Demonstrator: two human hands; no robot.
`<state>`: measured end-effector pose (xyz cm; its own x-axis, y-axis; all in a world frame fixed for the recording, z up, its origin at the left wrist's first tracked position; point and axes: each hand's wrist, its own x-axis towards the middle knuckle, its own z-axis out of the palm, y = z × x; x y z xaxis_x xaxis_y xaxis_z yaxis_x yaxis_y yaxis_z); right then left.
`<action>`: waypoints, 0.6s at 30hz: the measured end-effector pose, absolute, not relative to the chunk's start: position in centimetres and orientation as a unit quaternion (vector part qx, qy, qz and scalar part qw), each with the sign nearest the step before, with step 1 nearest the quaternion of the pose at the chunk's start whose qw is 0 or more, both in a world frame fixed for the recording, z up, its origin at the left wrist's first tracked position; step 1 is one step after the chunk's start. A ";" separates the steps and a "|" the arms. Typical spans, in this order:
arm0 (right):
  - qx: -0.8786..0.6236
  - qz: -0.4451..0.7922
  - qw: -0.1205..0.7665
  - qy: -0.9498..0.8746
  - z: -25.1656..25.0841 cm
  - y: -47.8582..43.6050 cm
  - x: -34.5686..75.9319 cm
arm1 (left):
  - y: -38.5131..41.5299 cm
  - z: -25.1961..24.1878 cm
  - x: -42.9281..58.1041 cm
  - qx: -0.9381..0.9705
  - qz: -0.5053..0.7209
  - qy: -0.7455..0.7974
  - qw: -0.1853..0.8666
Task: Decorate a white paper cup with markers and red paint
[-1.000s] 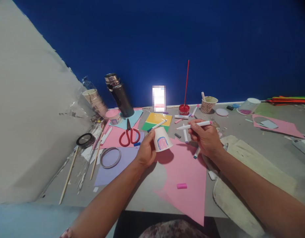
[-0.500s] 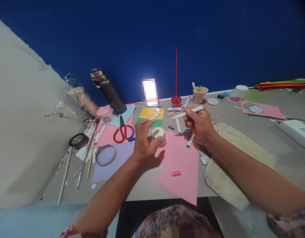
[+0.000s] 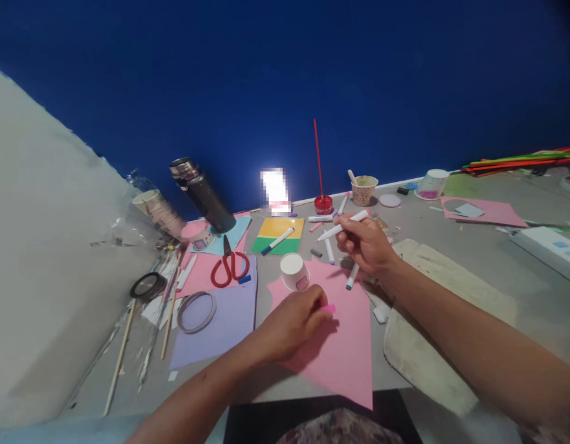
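My left hand (image 3: 298, 320) is closed with its fingertips on a pink marker cap (image 3: 329, 309), just over the pink paper (image 3: 345, 351). Behind that hand a small white paper cup (image 3: 293, 271) stands upside down on the paper's far edge, touched by nothing. Higher and to the right, my right hand (image 3: 366, 243) grips an uncapped white marker (image 3: 344, 225) with a pink end; its tip points left. A blue-ended marker (image 3: 278, 241) lies on the yellow and green sheet (image 3: 278, 227). Near my right hand are a teal-ended marker (image 3: 352, 277) and a purple-ended marker (image 3: 329, 251).
Red-handled scissors (image 3: 230, 270), a tape roll (image 3: 197, 312) and purple paper (image 3: 215, 339) lie left. A black flask (image 3: 204, 197) and stacked cups (image 3: 158, 216) stand behind them. To the right are a beige cloth (image 3: 433, 320) and a white power strip (image 3: 553, 253). A blue wall (image 3: 382, 80) bounds the back.
My left hand has let go of the white cup, moved down and right, and closed on the pink cap. My right hand still holds the marker. The camera view has tilted slightly upward.
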<state>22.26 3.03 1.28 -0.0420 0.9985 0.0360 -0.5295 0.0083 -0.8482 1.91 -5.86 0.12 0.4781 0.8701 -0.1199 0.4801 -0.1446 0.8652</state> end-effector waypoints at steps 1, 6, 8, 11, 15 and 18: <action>-0.315 0.634 0.608 -0.360 1.5 2.8 22.2 | -5.5 0.8 1.9 0.674 0.263 0.475 0.501; -0.285 0.659 0.587 -0.375 1.9 1.4 21.8 | -4.5 2.8 1.6 0.519 0.438 0.467 0.566; -0.286 0.655 0.580 -0.391 1.9 1.0 21.7 | -4.4 2.6 1.5 0.508 0.452 0.467 0.565; -0.293 0.645 0.572 -0.414 1.7 0.8 21.5 | -4.6 2.2 1.3 0.509 0.458 0.470 0.558; -0.308 0.631 0.557 -0.444 1.1 0.9 21.5 | -4.9 2.2 1.2 0.520 0.450 0.476 0.548; -0.308 0.620 0.530 -0.490 0.5 0.8 21.5 | -5.0 2.3 1.4 0.536 0.454 0.479 0.526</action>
